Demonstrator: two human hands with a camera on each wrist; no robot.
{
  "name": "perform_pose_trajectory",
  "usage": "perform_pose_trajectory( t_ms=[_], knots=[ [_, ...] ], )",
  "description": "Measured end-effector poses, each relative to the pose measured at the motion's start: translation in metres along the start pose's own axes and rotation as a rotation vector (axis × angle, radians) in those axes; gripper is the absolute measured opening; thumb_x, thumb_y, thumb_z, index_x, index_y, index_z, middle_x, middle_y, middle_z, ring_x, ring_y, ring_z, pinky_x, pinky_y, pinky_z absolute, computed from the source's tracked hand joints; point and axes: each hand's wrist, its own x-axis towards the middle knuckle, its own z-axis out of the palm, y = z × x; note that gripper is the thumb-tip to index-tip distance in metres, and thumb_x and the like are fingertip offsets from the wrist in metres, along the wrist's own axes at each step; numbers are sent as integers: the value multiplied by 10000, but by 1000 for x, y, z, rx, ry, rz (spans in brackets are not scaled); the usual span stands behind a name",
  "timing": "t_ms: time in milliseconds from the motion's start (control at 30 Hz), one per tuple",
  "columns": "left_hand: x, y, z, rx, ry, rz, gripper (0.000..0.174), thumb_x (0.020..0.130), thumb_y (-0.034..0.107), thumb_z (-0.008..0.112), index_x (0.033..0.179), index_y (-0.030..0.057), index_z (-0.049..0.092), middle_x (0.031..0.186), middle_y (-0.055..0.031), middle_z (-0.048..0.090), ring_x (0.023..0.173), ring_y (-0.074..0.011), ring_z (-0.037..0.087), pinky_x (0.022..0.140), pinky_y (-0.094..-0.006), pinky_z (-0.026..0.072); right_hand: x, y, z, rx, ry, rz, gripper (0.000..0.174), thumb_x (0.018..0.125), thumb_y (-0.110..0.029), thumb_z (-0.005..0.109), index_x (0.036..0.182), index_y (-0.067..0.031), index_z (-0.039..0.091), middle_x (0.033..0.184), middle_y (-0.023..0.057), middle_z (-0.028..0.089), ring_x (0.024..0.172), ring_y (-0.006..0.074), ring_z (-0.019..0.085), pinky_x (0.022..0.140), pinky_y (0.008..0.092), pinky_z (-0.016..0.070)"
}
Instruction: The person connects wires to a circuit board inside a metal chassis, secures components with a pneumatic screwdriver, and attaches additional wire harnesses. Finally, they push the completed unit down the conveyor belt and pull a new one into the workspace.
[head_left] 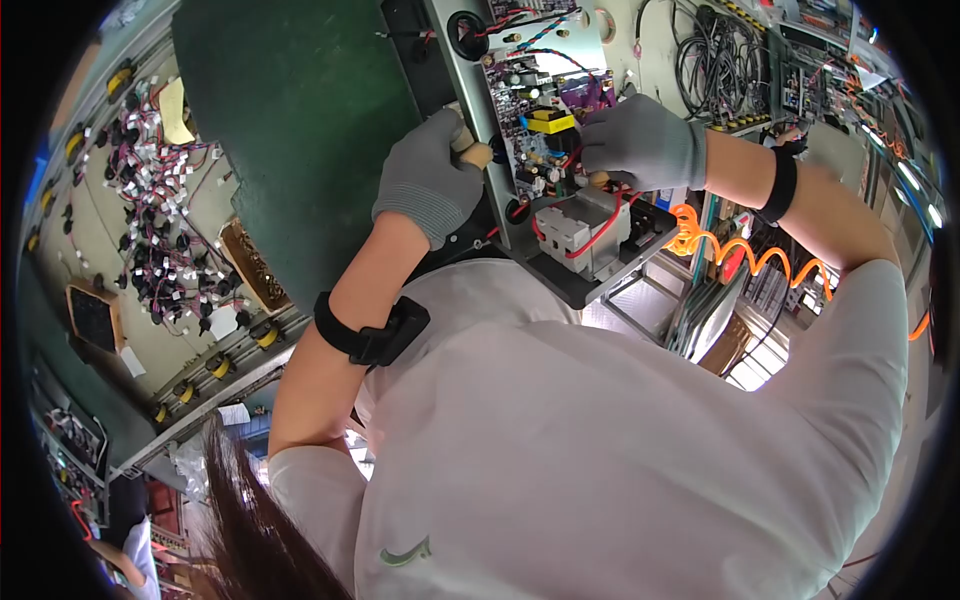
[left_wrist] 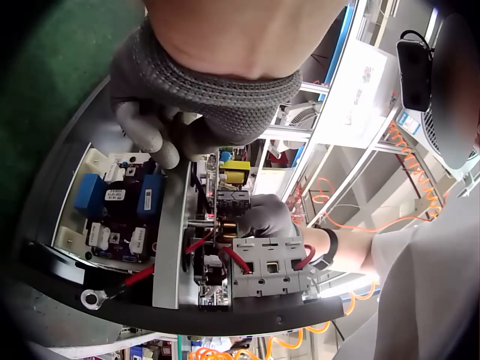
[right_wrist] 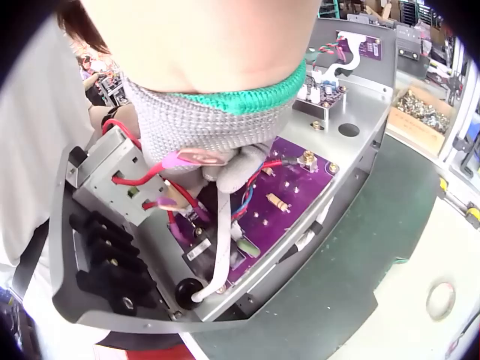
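Both hands wear grey gloves and work at an open metal chassis [head_left: 484, 110] holding circuit boards. In the head view my left hand [head_left: 430, 175] is at the chassis's upright divider [left_wrist: 174, 232], fingers bent, fingertips beside a black grommet. What lies between those fingertips is hidden. My right hand [head_left: 645, 145] reaches inside, over the purple circuit board [right_wrist: 296, 176], fingers curled down. From under its fingertips a white-sleeved cable [right_wrist: 223, 240] runs to a black grommet [right_wrist: 188, 292], and the fingers grip it. Red wires [right_wrist: 139, 178] pass close by, from a grey contactor-like block [right_wrist: 112, 184].
A green mat [head_left: 290, 120] lies under the chassis. Many small connector leads [head_left: 165, 210] are heaped on the bench at left. Coiled black cables [head_left: 720, 65] lie at the back right. An orange coiled hose [head_left: 750, 255] hangs near the right arm. A box of metal parts [right_wrist: 420, 116] stands beyond.
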Motion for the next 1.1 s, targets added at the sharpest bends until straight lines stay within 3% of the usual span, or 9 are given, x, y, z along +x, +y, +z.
perform_pose_trajectory(
  t_ms=[100, 133, 267, 433, 567, 700, 800, 933, 1100],
  knots=[
    [1, 8, -2, 20, -19, 28, 168, 766, 87, 665, 780, -3, 523, 641, -95, 538, 556, -158, 506, 545, -297, 436, -5, 2, 5, 16, 122, 10, 177, 621, -154, 669, 782, -132, 597, 804, -16, 584, 797, 192, 603, 578, 332, 504],
    [2, 9, -2, 11, -25, 3, 167, 766, 86, 664, 783, -3, 523, 640, -92, 536, 555, -155, 503, 544, -294, 434, -3, 1, 8, 24, 286, -19, 183, 561, -139, 683, 692, -98, 562, 672, 35, 508, 658, 243, 570, 526, 357, 477],
    [0, 7, 4, 29, 14, 4, 165, 764, 82, 659, 792, -2, 520, 646, -87, 535, 563, -153, 501, 546, -292, 434, -2, -3, 9, -13, 262, -1, 200, 540, -146, 686, 687, -101, 559, 661, 34, 515, 644, 240, 572, 500, 346, 468],
    [0, 4, 5, 50, 31, 29, 166, 766, 87, 656, 798, -2, 520, 659, -89, 540, 570, -156, 504, 550, -294, 437, 17, -12, -3, -189, -168, 38, 197, 572, -173, 691, 736, -123, 595, 726, 27, 554, 719, 216, 592, 558, 347, 476],
    [-2, 3, 6, 9, 53, 34, 170, 770, 99, 658, 802, 0, 523, 659, -91, 542, 568, -160, 505, 550, -296, 438, 16, -14, -6, -171, -230, 114, 202, 592, -179, 691, 768, -129, 606, 753, 31, 557, 756, 217, 595, 607, 358, 483],
    [-2, 5, 4, -1, 48, 47, 175, 773, 107, 660, 798, 0, 524, 649, -92, 538, 565, -161, 504, 547, -296, 437, 5, -21, -8, -4, -122, 299, 180, 677, -183, 674, 845, -124, 646, 818, 45, 615, 790, 227, 626, 648, 361, 504],
    [-1, 9, 1, 33, 11, 27, 180, 776, 106, 660, 788, -4, 518, 639, -89, 528, 557, -158, 492, 542, -295, 430, -2, -39, -24, 709, 71, 727, 181, 684, -125, 693, 856, -73, 669, 857, 69, 622, 740, 192, 602, 644, 317, 482],
    [0, 8, 2, 73, 5, 21, 179, 779, 99, 661, 782, -1, 513, 636, -83, 521, 552, -154, 473, 538, -297, 421, -12, -48, 7, 710, 425, 563, 240, 736, -106, 683, 970, -53, 673, 751, 76, 571, 752, 156, 558, 657, 264, 434],
    [0, 5, 3, 107, 26, 47, 173, 784, 87, 657, 798, -3, 509, 653, -69, 529, 570, -139, 469, 547, -287, 417, -7, -57, 27, 1162, 500, 838, 274, 704, -137, 728, 971, -91, 685, 781, 74, 643, 754, 174, 610, 687, 279, 475]
  ],
)
